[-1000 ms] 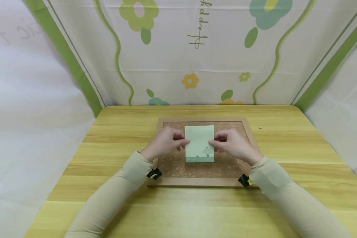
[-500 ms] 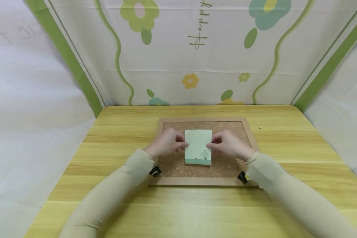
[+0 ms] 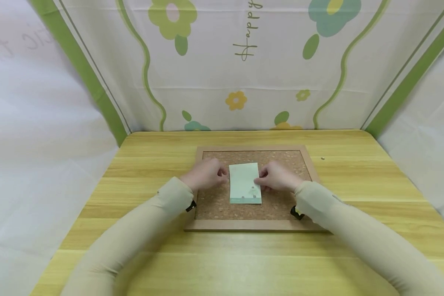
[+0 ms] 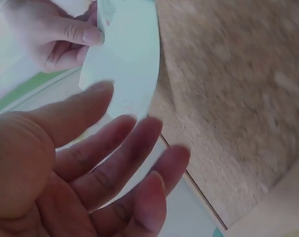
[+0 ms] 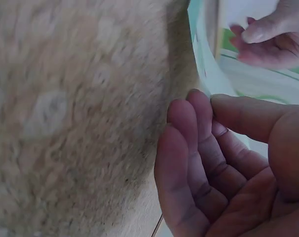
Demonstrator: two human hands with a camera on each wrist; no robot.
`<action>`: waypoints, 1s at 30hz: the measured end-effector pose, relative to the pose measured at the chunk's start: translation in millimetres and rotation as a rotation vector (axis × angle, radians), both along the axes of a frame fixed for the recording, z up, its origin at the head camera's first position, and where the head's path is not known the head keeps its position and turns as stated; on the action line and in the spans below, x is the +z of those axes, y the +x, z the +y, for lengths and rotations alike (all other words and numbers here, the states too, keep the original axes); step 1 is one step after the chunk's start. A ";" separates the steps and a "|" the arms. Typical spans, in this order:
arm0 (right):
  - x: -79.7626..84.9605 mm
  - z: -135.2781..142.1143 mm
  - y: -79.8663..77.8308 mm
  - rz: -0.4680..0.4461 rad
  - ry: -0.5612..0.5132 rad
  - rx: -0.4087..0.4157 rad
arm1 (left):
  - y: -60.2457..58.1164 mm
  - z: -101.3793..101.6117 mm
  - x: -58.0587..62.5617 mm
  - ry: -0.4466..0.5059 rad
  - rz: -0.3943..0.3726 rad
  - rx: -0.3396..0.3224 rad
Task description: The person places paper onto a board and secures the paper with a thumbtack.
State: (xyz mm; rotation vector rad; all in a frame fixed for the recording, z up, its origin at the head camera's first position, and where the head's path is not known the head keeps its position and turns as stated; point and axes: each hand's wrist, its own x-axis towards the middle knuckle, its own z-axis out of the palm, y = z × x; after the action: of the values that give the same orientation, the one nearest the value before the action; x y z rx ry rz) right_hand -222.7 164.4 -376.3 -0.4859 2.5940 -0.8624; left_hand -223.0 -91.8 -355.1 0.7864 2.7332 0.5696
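Lengthwise outward: note point(image 3: 244, 181), teal end point(image 3: 245, 201) near; right hand point(image 3: 279, 176) pinches it, left hand point(image 3: 204, 174) spread.

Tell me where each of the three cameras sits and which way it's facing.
Head: worn on the head, facing forward and down at the pale green paper, corkboard and table; left hand, right hand and both sleeves show.
Left wrist: on that wrist, looking past the left fingers across the paper; the right hand shows beyond.
Right wrist: on that wrist, looking past the right fingers along corkboard and paper; the left hand shows beyond.
Both wrist views share the paper, corkboard and both hands.
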 end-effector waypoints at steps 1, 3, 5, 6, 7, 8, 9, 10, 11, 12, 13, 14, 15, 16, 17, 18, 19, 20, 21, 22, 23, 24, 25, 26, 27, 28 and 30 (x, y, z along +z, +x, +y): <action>-0.9 -1.3 -1.0 -0.004 0.015 -0.001 | -0.4 0.8 0.1 -0.029 0.020 -0.012; -2.2 -4.2 -3.0 0.001 0.051 0.000 | -1.7 3.1 -0.6 -0.079 0.049 -0.036; -3.1 -7.3 -4.6 0.014 0.096 -0.001 | -3.4 5.8 -3.0 -0.135 0.067 -0.059; -3.4 -8.6 -5.2 0.023 0.115 0.001 | -4.3 7.1 -4.8 -0.165 0.071 -0.068; -3.9 -9.8 -5.9 0.028 0.134 0.000 | -5.2 8.4 -6.8 -0.192 0.069 -0.076; -4.3 -10.6 -6.6 0.038 0.153 0.001 | -6.1 9.5 -8.7 -0.215 0.066 -0.082; -4.5 -11.3 -7.1 0.046 0.168 0.002 | -6.9 10.5 -10.3 -0.241 0.065 -0.089; -4.4 -11.8 -7.5 0.051 0.182 0.001 | -7.0 11.4 -11.1 -0.263 0.056 -0.093; -4.2 -12.3 -7.7 0.053 0.193 0.001 | -6.7 12.3 -11.5 -0.279 0.041 -0.093; -3.9 -12.5 -7.9 0.051 0.201 0.001 | -6.9 13.0 -12.1 -0.299 0.031 -0.095; -3.4 -12.9 -8.1 0.050 0.207 -0.001 | -6.8 13.7 -12.1 -0.314 0.019 -0.099; -2.8 -13.1 -8.3 0.049 0.213 0.000 | -6.8 14.2 -12.2 -0.333 0.011 -0.100; -2.1 -13.5 -8.3 0.049 0.218 0.000 | -6.5 14.7 -12.0 -0.349 0.000 -0.101; -1.3 -13.9 -8.4 0.045 0.222 -0.001 | -6.2 15.2 -12.2 -0.363 -0.011 -0.101; -0.8 -14.3 -8.5 0.042 0.226 -0.002 | -6.5 15.5 -13.0 -0.380 -0.019 -0.102; -0.4 -14.7 -8.6 0.040 0.230 -0.003 | -7.0 15.8 -14.2 -0.393 -0.023 -0.105; 0.1 -15.1 -8.8 0.041 0.235 -0.003 | -7.6 16.0 -15.3 -0.402 -0.028 -0.103; 0.4 -15.4 -8.9 0.041 0.240 -0.002 | -7.6 16.1 -16.1 -0.412 -0.036 -0.101; 0.7 -15.7 -9.1 0.040 0.244 -0.002 | -7.5 16.2 -16.6 -0.418 -0.046 -0.097; 0.8 -16.0 -9.3 0.041 0.247 -0.001 | -7.3 16.3 -17.0 -0.425 -0.055 -0.093; 0.8 -16.1 -9.5 0.043 0.251 -0.001 | -7.0 16.4 -17.1 -0.431 -0.064 -0.090; 0.8 -16.0 -9.7 0.046 0.253 0.001 | -6.6 16.6 -17.1 -0.435 -0.070 -0.086; 1.0 -15.7 -9.8 0.050 0.255 0.005 | -5.9 16.8 -16.4 -0.441 -0.073 -0.083; 1.2 -15.3 -10.0 0.053 0.255 0.009 | -5.2 17.2 -16.0 -0.448 -0.075 -0.082; 1.4 -14.5 -10.3 0.053 0.253 0.014 | -4.9 17.7 -16.0 -0.454 -0.071 -0.082; 2.2 -13.2 -10.5 0.054 0.251 0.023 | -4.6 18.3 -16.0 -0.461 -0.063 -0.087; 5.2 -9.1 -11.5 0.047 0.244 0.034 | -4.1 19.9 -16.7 -0.472 -0.049 -0.094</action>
State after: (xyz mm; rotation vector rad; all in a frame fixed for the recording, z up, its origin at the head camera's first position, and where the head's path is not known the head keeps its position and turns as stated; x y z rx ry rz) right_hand -234.2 155.4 -371.1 -0.4835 2.6775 -0.5195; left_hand -227.1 -71.8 -371.8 0.7557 2.6073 -0.0786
